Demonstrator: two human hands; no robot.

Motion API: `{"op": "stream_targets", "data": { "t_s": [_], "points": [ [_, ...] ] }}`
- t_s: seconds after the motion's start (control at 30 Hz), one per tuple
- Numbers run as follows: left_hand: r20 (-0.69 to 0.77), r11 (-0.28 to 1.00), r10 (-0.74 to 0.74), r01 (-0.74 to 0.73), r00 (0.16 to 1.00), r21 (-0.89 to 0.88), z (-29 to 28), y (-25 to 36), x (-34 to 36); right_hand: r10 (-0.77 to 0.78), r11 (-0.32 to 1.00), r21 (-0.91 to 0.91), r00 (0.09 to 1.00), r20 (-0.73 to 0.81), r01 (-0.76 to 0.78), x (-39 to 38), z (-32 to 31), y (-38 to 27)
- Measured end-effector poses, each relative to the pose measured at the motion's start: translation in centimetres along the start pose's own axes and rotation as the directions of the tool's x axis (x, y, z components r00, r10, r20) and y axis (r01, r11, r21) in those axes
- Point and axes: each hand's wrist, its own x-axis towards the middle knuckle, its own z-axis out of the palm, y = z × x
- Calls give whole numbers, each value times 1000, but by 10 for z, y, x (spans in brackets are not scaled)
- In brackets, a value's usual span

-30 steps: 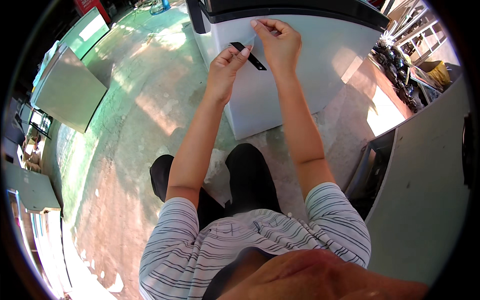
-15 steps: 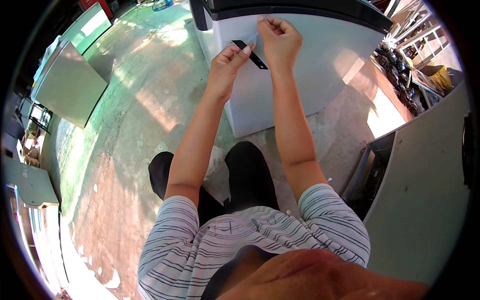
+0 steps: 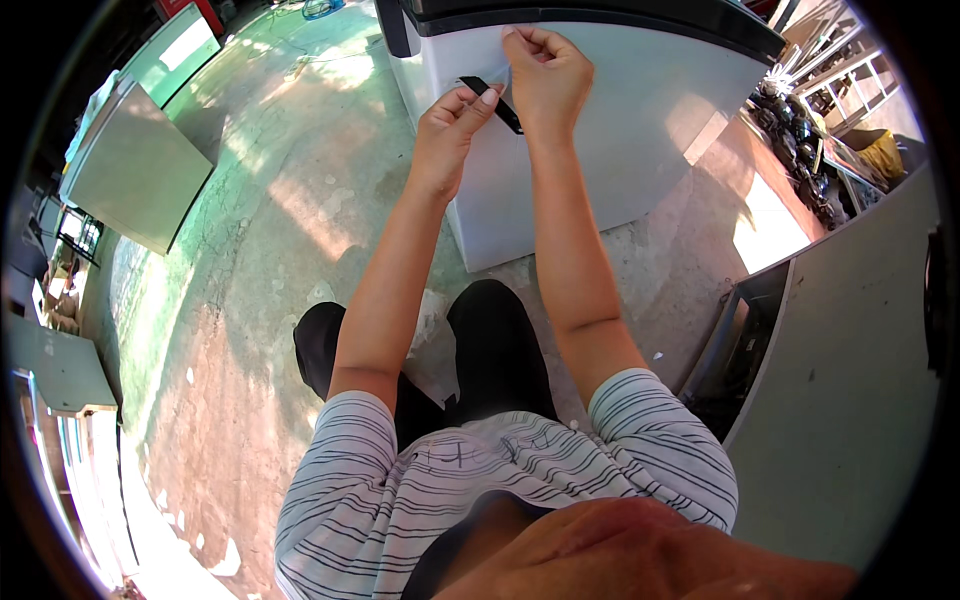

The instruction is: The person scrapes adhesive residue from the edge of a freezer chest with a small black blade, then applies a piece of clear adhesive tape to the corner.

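Between the thumb and fingers of my left hand [image 3: 448, 140] is a flat black strip [image 3: 512, 121], held at a slant in front of a white box-shaped appliance [image 3: 630, 130]. The strip's lower end lies close beside my right wrist. Higher up, my right hand [image 3: 552, 88] is closed in a pinch just below the appliance's black top edge [image 3: 620, 18]. Something thin and pale shows between the two hands, but I cannot make out what it is or what the right fingertips grip.
A grey-green panel-sided cabinet [image 3: 135, 165] stands on the concrete floor [image 3: 250, 280] at left. To my right is a large grey cabinet [image 3: 850, 330] with an opening in its side. Black bundles [image 3: 795, 140] and a pale ladder-like frame [image 3: 855, 90] lie beyond it.
My right hand has shifted slightly left and up, nearer my left hand, and its wrist now stands closer to the strip's lower end. My left hand keeps its hold, moving only slightly.
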Motion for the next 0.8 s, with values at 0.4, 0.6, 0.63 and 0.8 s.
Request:
{"op": "stream_targets", "data": {
  "t_s": [0.4,0.6,0.63,0.8],
  "points": [
    [-7,1000,-21,21,1000,-1,-3,-2,1,90,994,62,995,-47,-87,-5,-3,14],
    [-9,1000,3,-3,1000,8,-1,1,-1,62,988,142,996,-62,-52,-10,-7,18],
    [-4,1000,9,-9,1000,9,-1,1,-1,46,991,125,997,-58,-38,-9,-7,17],
    [0,1000,15,-15,1000,-9,-1,1,-3,29,999,-20,999,21,-28,1,-12,4]
  ]
}}
